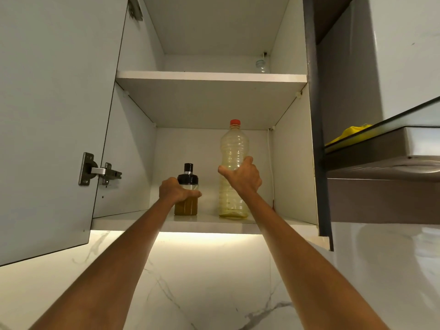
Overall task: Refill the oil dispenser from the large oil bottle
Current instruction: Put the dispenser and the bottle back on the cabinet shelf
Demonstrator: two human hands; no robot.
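A small glass oil dispenser [187, 206] with a black cap and amber oil in its lower half stands on the bottom shelf [207, 221] of an open wall cabinet. My left hand [175, 190] is wrapped around its middle. To its right stands a tall clear plastic oil bottle [233, 146] with a red cap, mostly empty-looking with pale yellow oil. My right hand [242, 176] grips this bottle around its middle. Both containers stand upright on the shelf.
The cabinet door [54, 115] hangs open at the left with its hinge [98, 171] showing. An upper shelf [209, 77] holds a small clear bottle [261, 65] at the back right. A range hood [385, 163] with a yellow cloth [350, 134] on top juts out at the right. Marble wall lies below.
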